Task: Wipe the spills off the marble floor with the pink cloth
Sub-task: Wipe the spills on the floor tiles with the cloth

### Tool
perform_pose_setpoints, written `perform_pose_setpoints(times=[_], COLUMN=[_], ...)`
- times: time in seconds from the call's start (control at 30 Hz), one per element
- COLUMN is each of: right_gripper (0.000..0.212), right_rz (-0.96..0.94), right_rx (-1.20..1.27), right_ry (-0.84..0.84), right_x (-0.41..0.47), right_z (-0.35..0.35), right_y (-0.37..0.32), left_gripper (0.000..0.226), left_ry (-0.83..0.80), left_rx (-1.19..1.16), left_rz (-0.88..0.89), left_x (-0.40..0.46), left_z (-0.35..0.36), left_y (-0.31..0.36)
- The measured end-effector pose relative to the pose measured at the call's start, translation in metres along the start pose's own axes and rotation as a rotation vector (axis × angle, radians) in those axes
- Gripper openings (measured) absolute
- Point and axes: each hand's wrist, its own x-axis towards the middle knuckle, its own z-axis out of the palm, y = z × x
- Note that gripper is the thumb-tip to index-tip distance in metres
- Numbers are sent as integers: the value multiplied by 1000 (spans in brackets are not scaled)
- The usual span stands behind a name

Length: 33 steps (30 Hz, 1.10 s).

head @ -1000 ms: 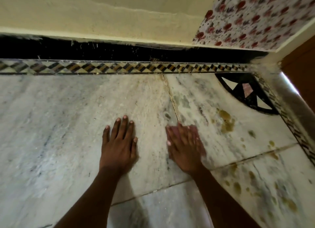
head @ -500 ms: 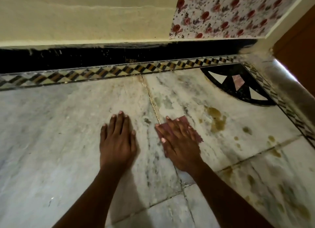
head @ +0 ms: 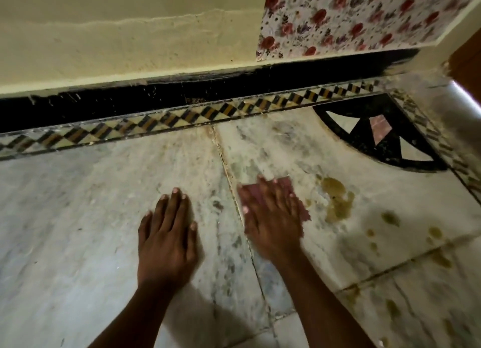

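Cloth: pink cloth (head: 283, 189) lies flat on the marble floor (head: 78, 217), pinned under the right hand (head: 273, 217). Only its far edge and right-hand corner show past the fingers; the rest is hidden. Landmark for all positions: the large yellow-brown spill (head: 337, 200).

Cloth sits just left of the spill, apart from it by a narrow strip of bare marble. Cloth's long axis cannot be told, too much is covered.

Right hand: fingers straight and spread, palm down, pressing the cloth; no curl round it. Hand is motion-blurred.

Left hand (head: 169, 233): well left of the spill, beyond the floor joint (head: 234, 191), flat on bare marble, fingers straight, holding nothing. Judged a brace.

Smaller spots (head: 390, 218) lie to the right of and nearer than the spill, trailing toward the near right corner.

Judgement: spill lies directly rightward of the pressing hand, so the right hand is the nearer one and a rightward sweep would meet it first.

Patterned border (head: 182, 118) and black corner inlay (head: 377, 139) lie beyond the spill.
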Motion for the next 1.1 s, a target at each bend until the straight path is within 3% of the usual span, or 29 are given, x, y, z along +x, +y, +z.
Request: perform_pose_setpoints(times=[0.07, 0.13, 0.23, 0.33, 0.43, 0.5, 0.57, 0.67, 0.77, 0.8, 0.87, 0.97, 1.03, 1.1], right_gripper=[56, 59, 58, 52, 54, 56, 59, 59, 55, 53, 52, 56, 61, 63], right_rz=[251, 310, 39, -145, 129, 427, 562, 253, -39, -7, 232, 575, 544, 290], right_rx=[34, 75, 56, 24, -8, 52, 129, 82, 23, 12, -27, 50, 89, 54], right_ry=[-77, -154, -130, 32, 23, -3, -77, -152, -59, -28, -23, -83, -154, -181], right_x=[41, 73, 69, 16, 8, 39, 82, 100, 38, 13, -5, 48, 86, 89], right_z=[4, 9, 14, 9, 7, 7, 11, 16, 6, 1, -7, -8, -2, 4], right_y=[-22, -57, -80, -56, -34, -47, -70, -83, -56, -43, -18, -20, -37, -55], left_gripper=[67, 67, 66, 65, 66, 66, 67, 66, 66, 66, 66, 67, 67, 67], left_ry=[-5, -2, 10, 11, -1, 5, 10, 6, 3, 5, 20, 25, 43, 47], left_rx=[14, 18, 20, 15, 12, 9, 15, 16, 21, 25, 11, 1, -1, 0], left_rz=[-8, -25, -32, -21, -14, -23, -17, -23, -14, -15, -7, -3, -1, -3], left_x=[0, -1, 0, 0, -1, -1, 0, 0, -1, -1, -1, -1, -1, -1], left_z=[0, -2, -6, -8, -8, -7, -4, -5, -9, -10, -8, -5, -5, -5], left_y=[1, 4, 7, 7, 6, 7, 6, 5, 8, 7, 7, 5, 5, 5])
